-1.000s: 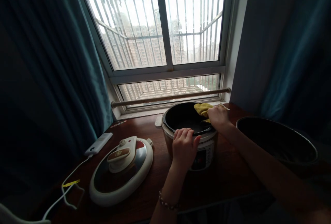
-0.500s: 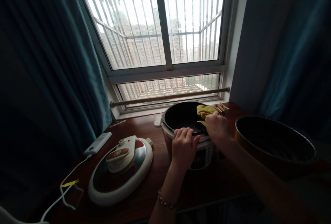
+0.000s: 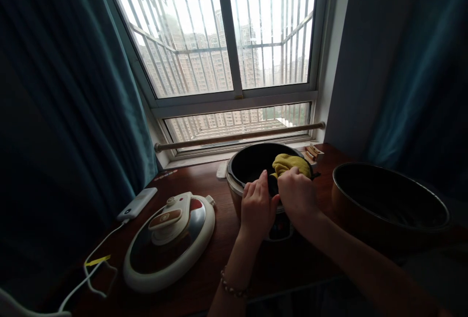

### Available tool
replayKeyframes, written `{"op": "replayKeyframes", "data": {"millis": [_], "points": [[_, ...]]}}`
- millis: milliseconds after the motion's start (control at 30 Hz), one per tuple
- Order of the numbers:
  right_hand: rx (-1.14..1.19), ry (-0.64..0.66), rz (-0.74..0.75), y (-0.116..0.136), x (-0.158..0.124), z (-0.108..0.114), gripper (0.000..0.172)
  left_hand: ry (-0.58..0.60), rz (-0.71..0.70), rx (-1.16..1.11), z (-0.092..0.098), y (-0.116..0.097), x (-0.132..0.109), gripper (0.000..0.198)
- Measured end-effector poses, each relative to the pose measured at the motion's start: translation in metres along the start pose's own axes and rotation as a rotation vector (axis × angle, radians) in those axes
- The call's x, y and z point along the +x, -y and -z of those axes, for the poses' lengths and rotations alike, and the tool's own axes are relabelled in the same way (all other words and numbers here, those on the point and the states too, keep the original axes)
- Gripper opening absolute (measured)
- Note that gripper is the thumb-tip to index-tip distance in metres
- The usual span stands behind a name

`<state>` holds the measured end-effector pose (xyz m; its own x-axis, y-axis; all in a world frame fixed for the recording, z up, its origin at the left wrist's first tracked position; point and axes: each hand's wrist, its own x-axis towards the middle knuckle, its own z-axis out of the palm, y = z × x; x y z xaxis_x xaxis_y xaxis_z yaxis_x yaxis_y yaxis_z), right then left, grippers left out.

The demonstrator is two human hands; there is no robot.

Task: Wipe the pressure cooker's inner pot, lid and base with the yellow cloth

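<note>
An electric cooker [image 3: 236, 191] with a dark, lidless inside stands on the table, its control panel [image 3: 281, 227] partly hidden by my hands. My left hand [image 3: 258, 206] grips the near rim, fingers over the edge and thumb to the right. Just right of it, my right hand [image 3: 298, 192] is closed around a yellow cloth [image 3: 290, 162], which bunches over the right side of the rim and partly into the cooker. The cooker's round lid [image 3: 171, 244], white-edged with a brown handle, lies to the left.
A large brown pot [image 3: 389, 200], dark inside, stands on the right of the wooden table [image 3: 215, 253]. A white power bank [image 3: 137, 204] with a cable [image 3: 104, 243] lies at left. Behind the cooker are a small box of brown pieces [image 3: 313, 152] and a barred window [image 3: 237, 53].
My right hand has come left and nearer along the rim with the yellow cloth, closer to my left hand. My left hand keeps its place, its fingers slightly raised.
</note>
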<state>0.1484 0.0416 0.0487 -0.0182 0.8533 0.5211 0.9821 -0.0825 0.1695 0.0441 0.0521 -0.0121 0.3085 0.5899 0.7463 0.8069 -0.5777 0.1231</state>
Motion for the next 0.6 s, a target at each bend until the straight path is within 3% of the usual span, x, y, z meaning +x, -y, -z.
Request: {"op": "replayKeyframes", "data": {"millis": [333,600], "points": [[-0.012,-0.046,-0.002,0.000,-0.006,0.000,0.026,0.005,-0.022,-0.009,-0.002,0.003,-0.003,0.058],[0.094,-0.133,0.100,0.009,-0.018,-0.005,0.029,-0.036,-0.020,-0.206,0.006,0.010,-0.012,0.056]]}}
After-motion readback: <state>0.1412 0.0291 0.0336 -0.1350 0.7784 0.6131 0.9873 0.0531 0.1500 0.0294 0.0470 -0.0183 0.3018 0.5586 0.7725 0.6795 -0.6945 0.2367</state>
